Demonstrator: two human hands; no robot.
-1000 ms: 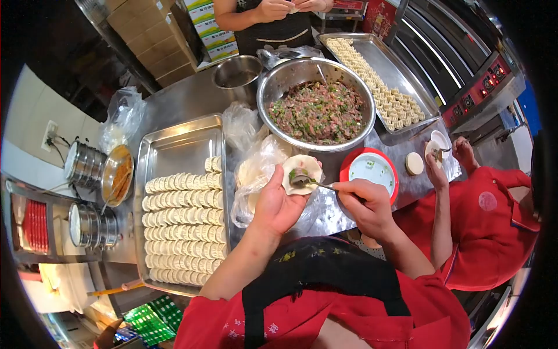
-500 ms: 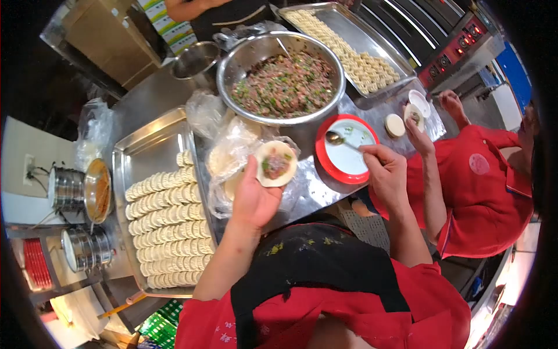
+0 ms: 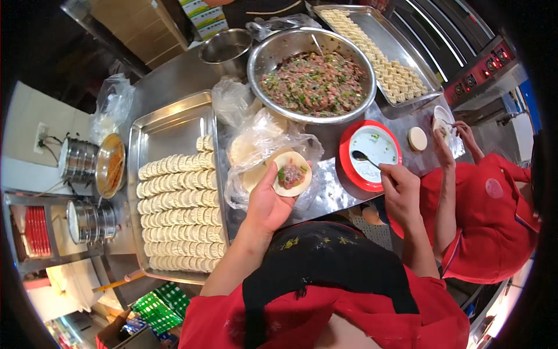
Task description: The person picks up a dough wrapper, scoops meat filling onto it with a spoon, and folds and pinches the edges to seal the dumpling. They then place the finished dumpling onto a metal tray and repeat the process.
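Note:
My left hand (image 3: 268,203) holds a round dumpling wrapper (image 3: 292,173) flat on its fingers, with a lump of meat filling in the middle. My right hand (image 3: 400,189) grips the handle of a metal spoon (image 3: 365,158), whose bowl rests on the white inside of a red-rimmed plate (image 3: 372,153). A large steel bowl of minced meat and greens (image 3: 313,81) stands beyond the plate. Left of my left hand lies a steel tray (image 3: 168,134) filled with rows of folded dumplings (image 3: 180,203).
A plastic bag of wrappers (image 3: 256,148) lies under my left hand. A second dumpling tray (image 3: 378,55) sits at the back right. A person in red (image 3: 494,215) at my right holds a wrapper. A small steel pot (image 3: 226,49) and stacked steamers (image 3: 78,160) stand at the left.
My right hand lifted the spoon off the wrapper, leaving the filling, and carried it right to the red plate. My left hand stayed raised with the filled wrapper.

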